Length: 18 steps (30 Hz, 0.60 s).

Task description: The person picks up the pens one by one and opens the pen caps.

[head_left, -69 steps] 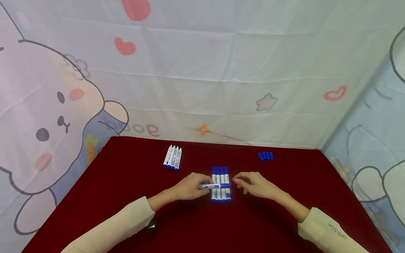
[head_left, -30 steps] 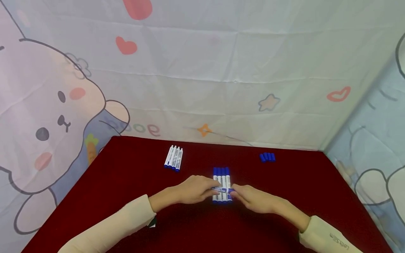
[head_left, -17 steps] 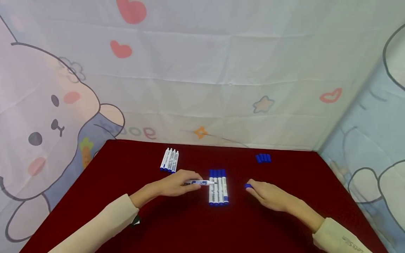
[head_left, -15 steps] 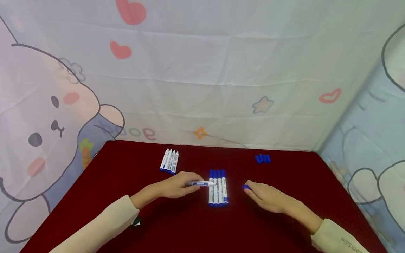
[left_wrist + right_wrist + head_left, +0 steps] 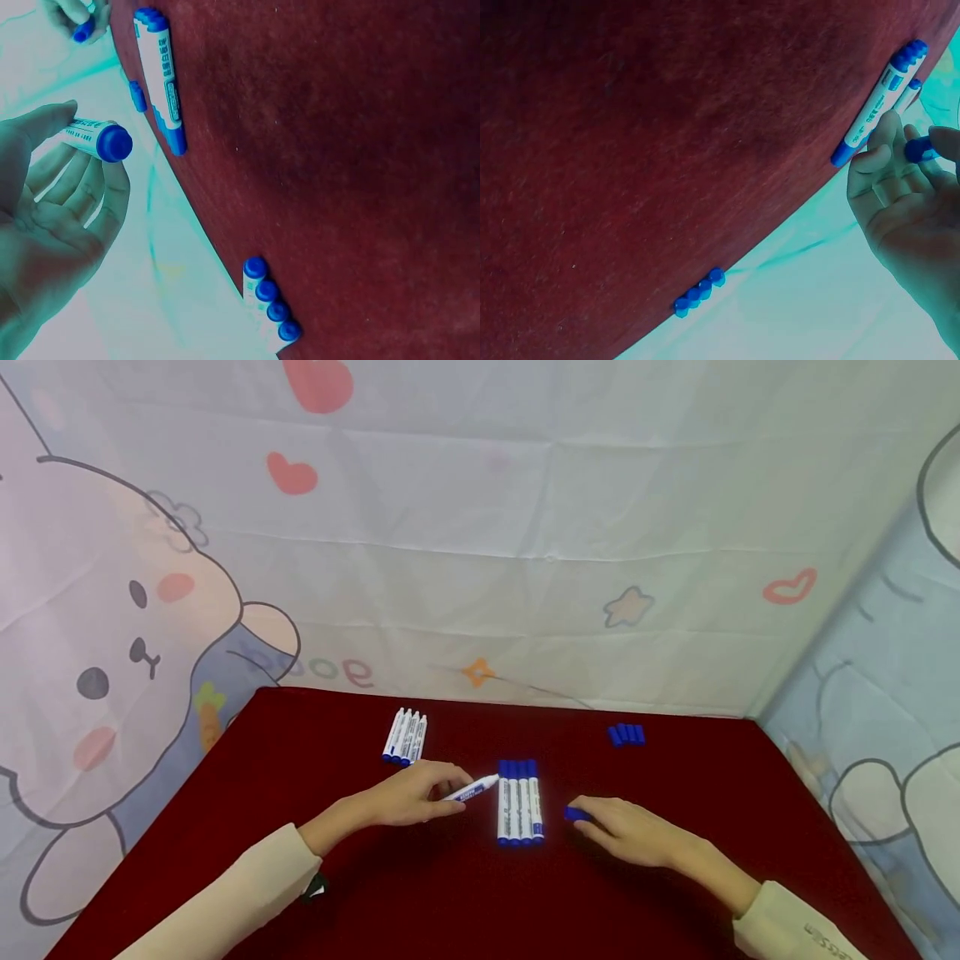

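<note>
My left hand (image 5: 420, 793) pinches an uncapped whiteboard marker (image 5: 472, 788) between thumb and fingers, its white tip end pointing right. In the left wrist view the blue rear end of this marker (image 5: 114, 142) faces the camera. My right hand (image 5: 633, 831) pinches a blue marker cap (image 5: 577, 814) at its fingertips; the right wrist view shows the cap (image 5: 919, 149) between thumb and fingers. Between the two hands lies a row of capped markers (image 5: 519, 806), side by side with blue caps pointing away from me.
Several uncapped markers (image 5: 405, 737) lie in a row at the back left of the dark red tabletop (image 5: 480, 902). At the back right several blue caps (image 5: 627, 735) sit side by side. A printed cloth (image 5: 480, 527) hangs behind the table.
The hands came together at the marker over the row, then drew apart, the cap coming off into the right hand. The left hand now tilts the marker's tip upward; the right has shifted slightly left.
</note>
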### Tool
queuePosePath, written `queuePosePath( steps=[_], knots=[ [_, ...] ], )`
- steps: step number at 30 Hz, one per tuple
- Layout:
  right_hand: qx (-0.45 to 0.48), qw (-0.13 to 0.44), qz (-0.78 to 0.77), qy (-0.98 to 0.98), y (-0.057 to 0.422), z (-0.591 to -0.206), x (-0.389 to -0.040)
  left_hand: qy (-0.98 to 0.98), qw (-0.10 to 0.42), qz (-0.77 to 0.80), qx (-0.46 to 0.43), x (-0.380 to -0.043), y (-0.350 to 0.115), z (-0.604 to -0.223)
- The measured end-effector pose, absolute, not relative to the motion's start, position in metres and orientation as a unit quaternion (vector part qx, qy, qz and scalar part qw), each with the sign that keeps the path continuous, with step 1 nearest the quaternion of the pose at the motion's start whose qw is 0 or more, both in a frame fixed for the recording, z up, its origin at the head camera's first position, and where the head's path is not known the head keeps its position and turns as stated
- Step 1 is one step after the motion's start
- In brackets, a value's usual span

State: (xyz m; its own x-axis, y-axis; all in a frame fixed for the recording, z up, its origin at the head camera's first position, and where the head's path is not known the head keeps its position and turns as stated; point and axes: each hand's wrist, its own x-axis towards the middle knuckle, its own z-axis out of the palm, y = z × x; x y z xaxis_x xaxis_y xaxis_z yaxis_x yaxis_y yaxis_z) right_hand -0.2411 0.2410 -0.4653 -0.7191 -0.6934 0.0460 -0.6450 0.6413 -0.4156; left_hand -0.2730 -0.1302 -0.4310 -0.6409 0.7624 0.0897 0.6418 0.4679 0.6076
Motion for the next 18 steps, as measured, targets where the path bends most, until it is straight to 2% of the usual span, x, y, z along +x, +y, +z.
queuePosePath(
  steps=[4, 10, 18],
  knots=[
    [-0.383, 0.074, -0.213, 0.896, 0.237, -0.464, -0.239, 0.851, 0.091, 0.337, 0.392, -0.277, -0.136, -0.431],
    [-0.386, 0.085, -0.211, 0.894, 0.232, -0.464, -0.233, 0.850, 0.050, 0.363, 0.378, -0.288, -0.146, -0.432],
    [-0.403, 0.090, -0.216, 0.885, 0.229, -0.468, -0.230, 0.865, 0.025, 0.407, 0.291, -0.306, -0.163, -0.432]
  ],
)
